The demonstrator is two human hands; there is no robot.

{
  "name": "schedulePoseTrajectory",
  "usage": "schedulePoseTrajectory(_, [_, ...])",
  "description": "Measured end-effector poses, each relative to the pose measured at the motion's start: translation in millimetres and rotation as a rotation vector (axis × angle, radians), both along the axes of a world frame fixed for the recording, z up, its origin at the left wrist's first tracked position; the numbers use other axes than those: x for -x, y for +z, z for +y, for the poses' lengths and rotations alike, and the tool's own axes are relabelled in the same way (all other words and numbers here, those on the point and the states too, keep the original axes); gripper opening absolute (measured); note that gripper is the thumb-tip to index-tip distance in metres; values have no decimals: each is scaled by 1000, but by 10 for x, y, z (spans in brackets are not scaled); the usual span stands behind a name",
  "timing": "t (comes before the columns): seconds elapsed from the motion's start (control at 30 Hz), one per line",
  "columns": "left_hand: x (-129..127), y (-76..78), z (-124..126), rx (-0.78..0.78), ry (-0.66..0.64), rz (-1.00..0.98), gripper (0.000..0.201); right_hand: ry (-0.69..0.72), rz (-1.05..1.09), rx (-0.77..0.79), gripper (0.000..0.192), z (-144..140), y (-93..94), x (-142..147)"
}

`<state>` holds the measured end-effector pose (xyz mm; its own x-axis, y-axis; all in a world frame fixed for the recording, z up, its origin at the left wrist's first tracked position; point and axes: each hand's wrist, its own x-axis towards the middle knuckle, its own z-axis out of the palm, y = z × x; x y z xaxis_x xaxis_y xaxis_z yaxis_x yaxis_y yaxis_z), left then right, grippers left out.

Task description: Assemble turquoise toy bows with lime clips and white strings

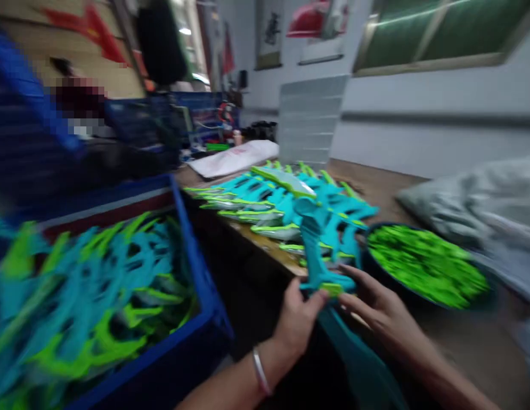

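Observation:
A turquoise plastic piece shaped like a toy sword (pixel 314 245) is upright in front of me, its handle up and its darker, long part hanging below. My left hand (pixel 297 319) grips it at the crosspiece, thumb by a small lime-green insert (pixel 332 289). On the other side, my right hand (pixel 378 307) has its fingers closed around the end of the crosspiece. Blur hides the exact fingertip contact. Behind the handle, several similar turquoise pieces with lime-green edges (pixel 265 196) lie in overlapping rows on the table.
To the left stands a blue crate (pixel 200 285) full of turquoise and green pieces. A dark tub (pixel 370 265) of small lime-green parts (pixel 427 265) sits right of my hands. Beyond are a pale sack (pixel 482 199), a white bag (pixel 237 158) and a grey panel (pixel 310 119). Another person (pixel 77 97) is far left.

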<state>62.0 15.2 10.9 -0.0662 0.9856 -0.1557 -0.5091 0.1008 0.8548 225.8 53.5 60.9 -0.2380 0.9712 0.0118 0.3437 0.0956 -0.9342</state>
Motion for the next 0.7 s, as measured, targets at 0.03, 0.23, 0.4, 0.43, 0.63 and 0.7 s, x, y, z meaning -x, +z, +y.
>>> schedulePoseTrajectory(0.03, [-7, -16, 24, 8, -9, -15, 59, -24, 8, 28, 79, -82, -23, -43])
schedulePoseTrajectory(0.23, [-83, -79, 48, 138, -107, -161, 63, -218, -98, 24, 42, -719, -272, -531])
schedulePoseTrajectory(0.4, [-234, -30, -22, 266, -200, -76, 76, -461, -130, 104, 32, -1281, -492, -1175])
schedulePoseTrajectory(0.43, [-274, -32, -14, 312, -227, -47, 78, -517, -163, 80, 30, -1353, -516, -1322])
schedulePoseTrajectory(0.63, [-522, 55, 74, 481, -294, 59, 61, -746, -686, -144, 16, -1431, -553, -2208])
schedulePoseTrajectory(0.7, [-588, 163, 99, 525, -262, 75, 45, -741, -922, -57, 14, -1293, -566, -2416])
